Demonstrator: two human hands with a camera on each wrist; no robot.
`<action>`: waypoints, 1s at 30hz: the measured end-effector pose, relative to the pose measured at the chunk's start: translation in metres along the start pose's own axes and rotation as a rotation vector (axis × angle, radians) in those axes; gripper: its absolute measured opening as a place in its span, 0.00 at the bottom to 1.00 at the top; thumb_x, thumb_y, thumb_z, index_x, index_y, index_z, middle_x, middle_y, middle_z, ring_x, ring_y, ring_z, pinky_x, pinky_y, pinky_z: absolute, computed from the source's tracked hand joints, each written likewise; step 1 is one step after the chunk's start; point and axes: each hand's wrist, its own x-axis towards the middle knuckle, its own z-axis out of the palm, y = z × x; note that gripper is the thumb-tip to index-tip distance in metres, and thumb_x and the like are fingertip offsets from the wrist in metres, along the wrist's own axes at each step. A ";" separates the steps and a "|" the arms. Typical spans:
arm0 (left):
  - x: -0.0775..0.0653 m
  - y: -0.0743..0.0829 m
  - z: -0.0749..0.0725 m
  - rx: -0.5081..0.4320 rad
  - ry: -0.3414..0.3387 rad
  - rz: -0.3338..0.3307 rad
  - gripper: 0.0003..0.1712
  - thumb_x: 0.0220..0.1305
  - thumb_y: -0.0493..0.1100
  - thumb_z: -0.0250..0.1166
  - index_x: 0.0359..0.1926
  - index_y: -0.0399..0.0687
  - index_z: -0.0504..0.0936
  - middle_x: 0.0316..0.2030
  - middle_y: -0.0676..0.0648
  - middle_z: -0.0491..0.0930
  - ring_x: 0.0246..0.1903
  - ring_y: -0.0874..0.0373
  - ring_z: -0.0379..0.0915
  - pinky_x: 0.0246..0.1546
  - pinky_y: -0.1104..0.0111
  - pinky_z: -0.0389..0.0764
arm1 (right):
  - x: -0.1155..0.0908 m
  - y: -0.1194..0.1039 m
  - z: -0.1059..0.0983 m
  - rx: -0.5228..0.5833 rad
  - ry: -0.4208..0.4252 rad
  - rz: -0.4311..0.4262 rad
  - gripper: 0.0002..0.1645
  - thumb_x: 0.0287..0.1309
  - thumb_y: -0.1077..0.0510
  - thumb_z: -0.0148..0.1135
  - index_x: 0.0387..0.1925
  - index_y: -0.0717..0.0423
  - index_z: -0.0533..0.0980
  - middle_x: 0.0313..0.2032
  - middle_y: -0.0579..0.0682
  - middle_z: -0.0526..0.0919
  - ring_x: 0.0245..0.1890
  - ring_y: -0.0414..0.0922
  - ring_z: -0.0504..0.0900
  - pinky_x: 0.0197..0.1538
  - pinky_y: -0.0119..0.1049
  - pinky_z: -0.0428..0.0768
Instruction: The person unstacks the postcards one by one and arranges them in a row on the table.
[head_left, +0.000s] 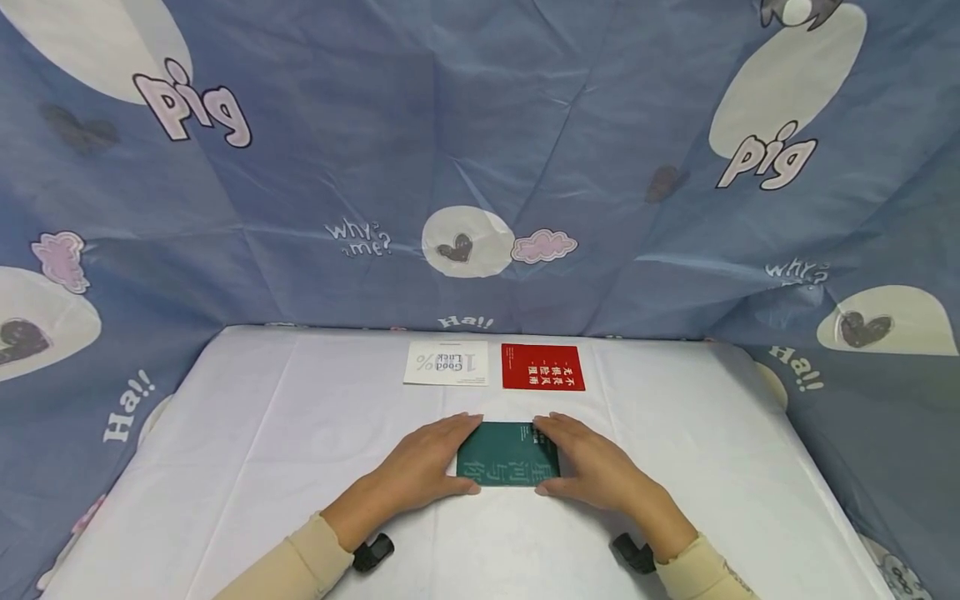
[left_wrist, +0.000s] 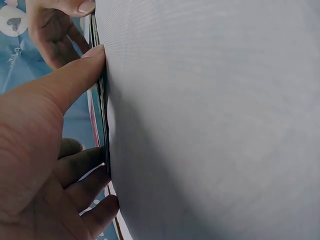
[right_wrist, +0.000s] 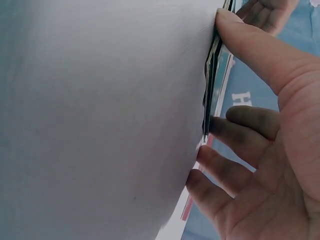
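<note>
A dark green booklet (head_left: 502, 457) with pale lettering lies flat on the white table, long sides facing near and far. My left hand (head_left: 422, 467) grips its left end, thumb at the near edge and fingers toward the far edge. The right hand (head_left: 600, 468) holds the right end in the same way. Thin layers show along the booklet's edge (left_wrist: 102, 120) in the left wrist view, with the left thumb against them. In the right wrist view, the right thumb touches the layered edge (right_wrist: 212, 70), and the other fingertips rest by the tabletop.
Beyond the green booklet lie a white card (head_left: 446, 372) printed "Good Luck" and, to its right, a red card (head_left: 542, 367) with white characters. The white-covered table (head_left: 300, 417) ends at a blue patterned cloth (head_left: 495, 125) hanging behind and on both sides.
</note>
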 end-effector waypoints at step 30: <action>0.006 0.004 -0.009 0.015 0.010 0.044 0.57 0.55 0.61 0.80 0.79 0.46 0.65 0.71 0.47 0.72 0.71 0.50 0.67 0.71 0.53 0.69 | -0.004 0.006 -0.002 0.090 -0.001 0.011 0.57 0.53 0.46 0.82 0.79 0.56 0.62 0.75 0.51 0.68 0.77 0.52 0.64 0.74 0.52 0.67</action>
